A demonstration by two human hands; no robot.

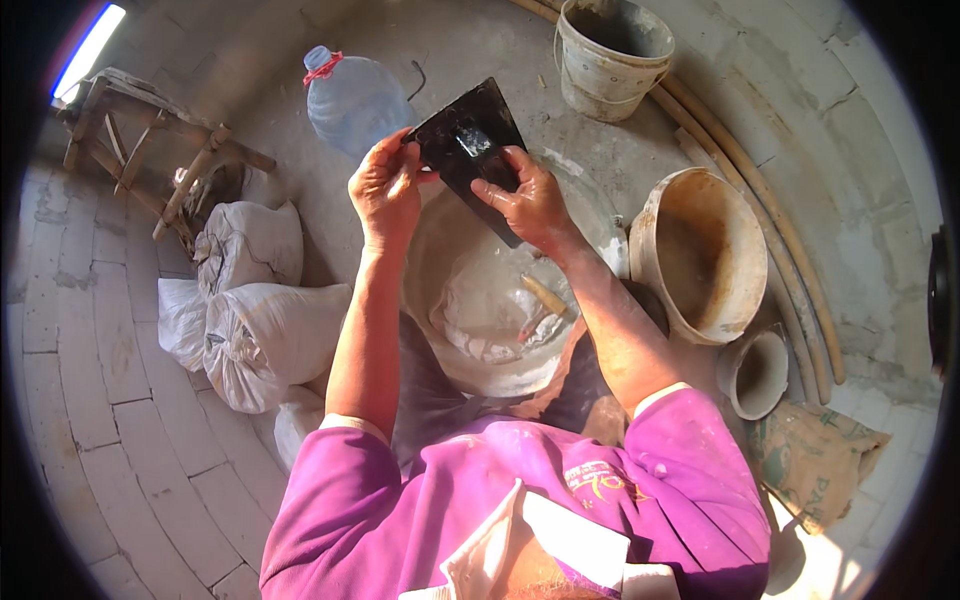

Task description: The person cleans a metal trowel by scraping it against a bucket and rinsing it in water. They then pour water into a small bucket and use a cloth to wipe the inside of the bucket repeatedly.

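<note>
Both my hands hold up a black rectangular plastering float (497, 120), tilted, its surface dark and shiny as if wet. My left hand (385, 190) pinches its left corner between thumb and fingers. With the fingers partly hidden behind it, my right hand (530, 205) grips its lower right side, the thumb lying on the face by the raised handle. Below the float sits a round, pale-crusted basin (418, 290) between my legs. Inside it lie murky whitish material and a tool with a tan handle (543, 294); the tool's other end is unclear.
A clear blue bottle (350, 100) stands beyond my left hand. White sacks (270, 325) and a wooden trestle (150, 120) are at left. A dirty bucket (612, 85), a wide tub (655, 235), a small pot (735, 385), long poles (800, 270) and a paper bag (820, 455) line the right.
</note>
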